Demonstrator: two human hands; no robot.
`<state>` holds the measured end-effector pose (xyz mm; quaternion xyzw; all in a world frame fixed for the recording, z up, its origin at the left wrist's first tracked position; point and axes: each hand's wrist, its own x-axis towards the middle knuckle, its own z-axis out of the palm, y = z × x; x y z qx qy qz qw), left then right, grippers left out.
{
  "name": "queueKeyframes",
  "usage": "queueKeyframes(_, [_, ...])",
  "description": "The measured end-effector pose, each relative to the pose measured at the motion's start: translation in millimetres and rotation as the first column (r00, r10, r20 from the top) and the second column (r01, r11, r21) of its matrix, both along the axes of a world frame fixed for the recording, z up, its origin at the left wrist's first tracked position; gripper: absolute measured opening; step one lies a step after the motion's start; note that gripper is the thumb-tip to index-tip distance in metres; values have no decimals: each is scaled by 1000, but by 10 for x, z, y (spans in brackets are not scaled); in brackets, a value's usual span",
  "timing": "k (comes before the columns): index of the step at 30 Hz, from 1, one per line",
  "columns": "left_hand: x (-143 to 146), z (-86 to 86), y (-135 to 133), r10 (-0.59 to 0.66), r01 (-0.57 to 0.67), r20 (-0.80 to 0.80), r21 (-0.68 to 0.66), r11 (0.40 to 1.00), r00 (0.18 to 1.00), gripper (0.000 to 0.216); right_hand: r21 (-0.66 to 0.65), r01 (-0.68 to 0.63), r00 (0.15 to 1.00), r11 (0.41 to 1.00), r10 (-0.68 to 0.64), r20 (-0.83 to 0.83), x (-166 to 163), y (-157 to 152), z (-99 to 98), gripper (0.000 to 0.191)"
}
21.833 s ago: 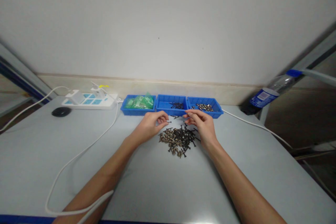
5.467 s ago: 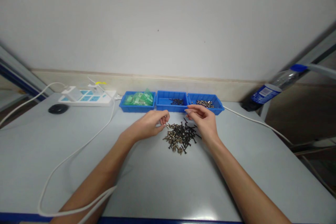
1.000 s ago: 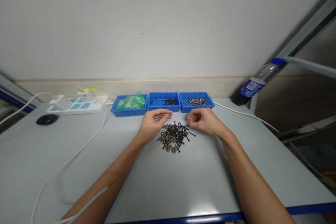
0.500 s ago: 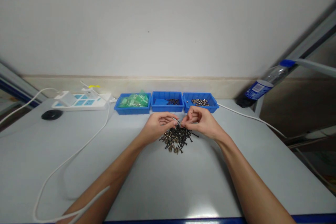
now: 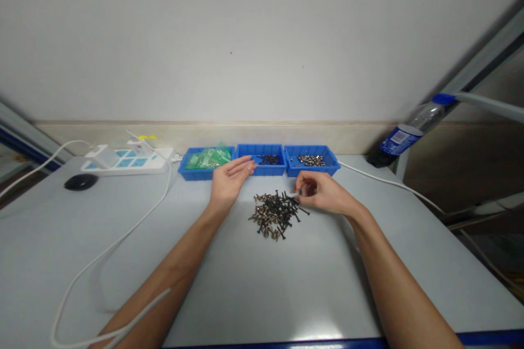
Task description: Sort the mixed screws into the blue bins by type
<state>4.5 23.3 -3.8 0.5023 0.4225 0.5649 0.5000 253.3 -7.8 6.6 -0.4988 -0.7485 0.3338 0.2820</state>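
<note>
A mixed pile of black and brassy screws (image 5: 275,215) lies on the table. My left hand (image 5: 230,181) is up by the front of the middle blue bin (image 5: 245,148), its long fingers nearly straight and the thumb tip pressed to them; anything pinched there is too small to make out. At the pile's upper right edge, my right hand (image 5: 319,191) has its fingers curled and thumb and forefinger drawn together. What lies between those fingertips is unclear. Black screws (image 5: 270,160) lie in the middle bin, silvery screws (image 5: 311,160) in the right blue bin (image 5: 332,168).
A left blue bin (image 5: 196,175) holds green plastic packets (image 5: 208,157). Farther left are a white power strip (image 5: 158,161) and a black mouse (image 5: 81,181). A white cable (image 5: 123,235) loops across my left forearm. A bottle (image 5: 403,136) leans at the right.
My hands have parted over the pile. The left moved up and left to the middle bin; the right shifted slightly right and down, uncovering more screws.
</note>
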Motion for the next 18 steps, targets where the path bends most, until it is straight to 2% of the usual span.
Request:
queueKeyframes(2, [-5,-10,4,-26,26,9,1,1000,1000,55,-20,-30,999,999,30,22,0,-1,-20,14])
queueKeyframes(9, [28,-25,-54,-108,116,-138,54,992,984,32,-43,-59,997,997,57,-46,-39,32,-107,14])
queueKeyframes(14, [38,-16,-94,-128,145,-207,68,987,970,24,-82,-36,971,996,16,-238,-48,44,-77,22])
queueKeyframes(18, [61,31,-151,-189,206,-256,42,978,948,23,-167,2,889,986,-78,-450,-118,10,14,19])
